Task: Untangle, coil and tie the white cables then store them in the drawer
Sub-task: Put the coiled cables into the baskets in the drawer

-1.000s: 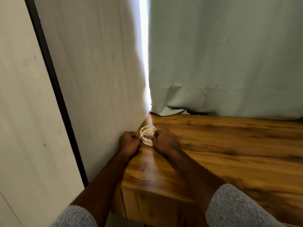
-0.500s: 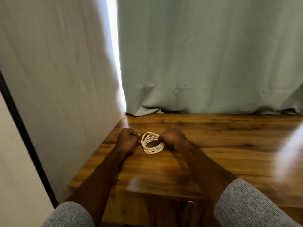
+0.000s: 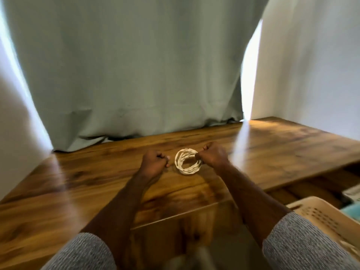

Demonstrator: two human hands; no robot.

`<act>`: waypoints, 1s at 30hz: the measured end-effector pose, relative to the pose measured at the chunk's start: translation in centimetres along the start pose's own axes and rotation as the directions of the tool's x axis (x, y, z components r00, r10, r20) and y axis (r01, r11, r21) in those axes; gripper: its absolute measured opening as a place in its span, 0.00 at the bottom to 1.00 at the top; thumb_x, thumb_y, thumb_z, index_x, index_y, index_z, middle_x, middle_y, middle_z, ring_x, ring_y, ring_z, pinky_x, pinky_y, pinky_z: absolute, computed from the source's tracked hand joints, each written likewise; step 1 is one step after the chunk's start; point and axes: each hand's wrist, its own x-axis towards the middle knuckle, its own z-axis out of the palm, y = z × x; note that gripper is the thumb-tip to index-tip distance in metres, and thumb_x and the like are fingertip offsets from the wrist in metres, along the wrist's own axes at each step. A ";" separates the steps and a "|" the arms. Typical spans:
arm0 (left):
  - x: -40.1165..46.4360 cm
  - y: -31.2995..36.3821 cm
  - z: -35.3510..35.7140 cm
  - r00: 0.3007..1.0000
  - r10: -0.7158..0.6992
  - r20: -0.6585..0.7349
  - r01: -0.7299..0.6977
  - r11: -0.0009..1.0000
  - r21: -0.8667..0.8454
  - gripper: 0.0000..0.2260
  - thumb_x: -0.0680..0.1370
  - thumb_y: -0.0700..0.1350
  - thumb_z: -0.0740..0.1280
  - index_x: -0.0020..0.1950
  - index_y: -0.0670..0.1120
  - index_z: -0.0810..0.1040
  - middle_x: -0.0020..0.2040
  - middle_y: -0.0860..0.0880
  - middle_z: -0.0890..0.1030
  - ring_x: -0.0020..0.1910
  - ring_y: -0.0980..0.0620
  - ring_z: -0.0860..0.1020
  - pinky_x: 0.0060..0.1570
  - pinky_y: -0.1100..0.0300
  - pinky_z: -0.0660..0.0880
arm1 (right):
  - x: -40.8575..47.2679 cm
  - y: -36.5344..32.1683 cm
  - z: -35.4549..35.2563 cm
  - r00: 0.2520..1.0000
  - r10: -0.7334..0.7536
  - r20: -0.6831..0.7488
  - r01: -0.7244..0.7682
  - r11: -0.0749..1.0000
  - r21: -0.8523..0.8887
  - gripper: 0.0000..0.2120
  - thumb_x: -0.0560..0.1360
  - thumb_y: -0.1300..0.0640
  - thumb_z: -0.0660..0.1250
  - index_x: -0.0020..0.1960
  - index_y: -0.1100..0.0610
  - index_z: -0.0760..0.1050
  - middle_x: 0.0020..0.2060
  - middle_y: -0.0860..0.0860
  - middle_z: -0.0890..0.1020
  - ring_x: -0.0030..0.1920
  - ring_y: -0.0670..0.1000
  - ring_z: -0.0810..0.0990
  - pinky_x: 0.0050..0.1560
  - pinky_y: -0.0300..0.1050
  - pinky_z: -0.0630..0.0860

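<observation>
There is only the one camera, worn on the person's head, and it is looking forward and down over both forearms at the wooden counter [image 3: 272,145]. It is sitting close, with the hands [image 3: 155,162] near the middle of its wide frame, and it is facing the pale green curtain [image 3: 136,75] hanging along the counter's far edge. The picture is blurring at its edges.

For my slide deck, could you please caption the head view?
Right hand grips a coiled white cable on the brown wooden tabletop; left hand fisted beside it.
</observation>
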 end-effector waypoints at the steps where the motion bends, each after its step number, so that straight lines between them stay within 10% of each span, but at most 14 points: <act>1: 0.0 1.0 2.6 0.999 0.006 0.046 -0.006 1.000 -0.008 0.07 0.78 0.36 0.69 0.41 0.34 0.78 0.35 0.39 0.79 0.25 0.55 0.73 0.22 0.68 0.69 | 0.3 1.8 -2.6 0.998 0.034 -0.045 -0.033 0.999 0.017 0.13 0.54 0.53 0.79 0.34 0.58 0.82 0.33 0.54 0.85 0.38 0.54 0.85 0.43 0.56 0.85; 19: -14.0 16.9 36.8 0.661 0.360 0.658 -0.375 0.918 -0.125 0.10 0.78 0.41 0.70 0.35 0.43 0.81 0.31 0.47 0.83 0.21 0.55 0.75 0.26 0.64 0.73 | -8.9 25.7 -40.4 0.615 0.363 -0.700 -0.364 0.918 0.157 0.07 0.64 0.59 0.82 0.34 0.55 0.84 0.34 0.52 0.85 0.41 0.53 0.85 0.45 0.51 0.83; 30: -15.1 17.6 42.2 0.596 0.329 0.732 -0.415 0.907 -0.070 0.07 0.79 0.44 0.70 0.43 0.42 0.82 0.35 0.46 0.84 0.29 0.49 0.80 0.35 0.48 0.81 | -6.4 33.8 -44.6 0.519 0.548 -0.656 -0.611 0.775 0.163 0.16 0.66 0.57 0.82 0.50 0.62 0.83 0.48 0.57 0.85 0.48 0.56 0.84 0.45 0.50 0.83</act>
